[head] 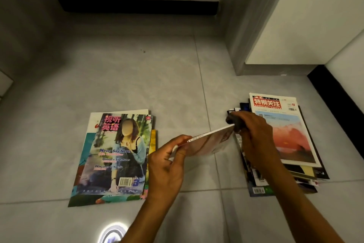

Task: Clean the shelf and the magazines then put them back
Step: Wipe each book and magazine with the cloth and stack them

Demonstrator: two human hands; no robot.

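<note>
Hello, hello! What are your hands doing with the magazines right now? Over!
Left hand holds a magazine on edge. Right hand wipes its far end with a dark cloth. Piles on the floor left and right. Nothing in the way.

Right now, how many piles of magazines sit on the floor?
2: a small left pile and a taller right pile. One more magazine is held between them; lower copies in each pile are hidden.

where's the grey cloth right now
In the head view, right of centre: the right hand holds the grey cloth against the held magazine's far end.
</note>
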